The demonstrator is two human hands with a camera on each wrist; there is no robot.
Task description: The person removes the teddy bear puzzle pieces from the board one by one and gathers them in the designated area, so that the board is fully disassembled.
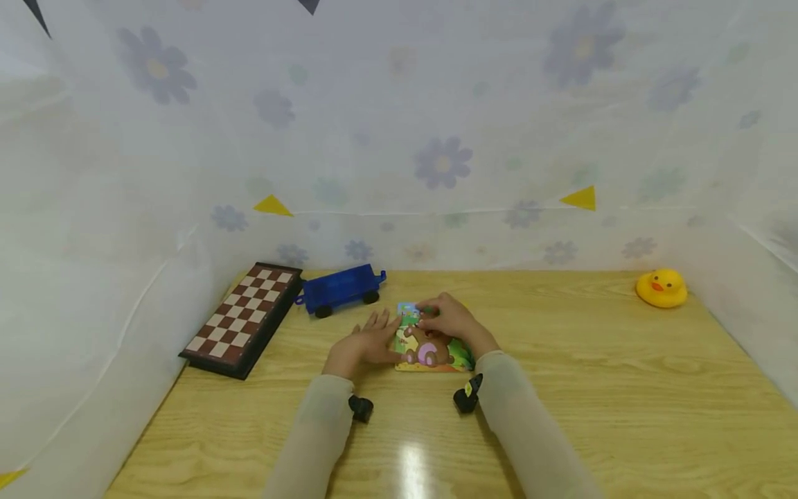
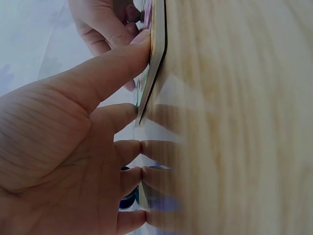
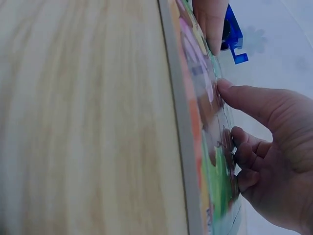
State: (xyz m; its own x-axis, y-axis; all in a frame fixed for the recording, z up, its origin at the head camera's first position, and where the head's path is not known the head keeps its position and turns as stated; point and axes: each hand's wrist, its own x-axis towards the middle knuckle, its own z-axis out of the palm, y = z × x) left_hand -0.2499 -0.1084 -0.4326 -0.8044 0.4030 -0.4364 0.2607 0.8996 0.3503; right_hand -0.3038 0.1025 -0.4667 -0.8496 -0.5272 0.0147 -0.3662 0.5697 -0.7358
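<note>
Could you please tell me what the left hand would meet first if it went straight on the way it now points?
Most likely the bear picture board; the left hand already seems to touch its edge, though depth is hard to judge.

Table (image 1: 623, 388): wood-grain top, smooth, glossy, bright reflection showing. Picture board (image 1: 427, 356): shiny printed face; matt grey edge, card or wood, cannot tell. Wagon (image 1: 339, 291): smooth blue plastic. Duck (image 1: 662, 291): smooth, rubber-like. Chessboard (image 1: 246, 315): dark plastic-looking frame. Wall sheeting (image 1: 355, 125): thin, creased, plastic-looking. Sleeves (image 1: 536, 423): matt cloth.
</note>
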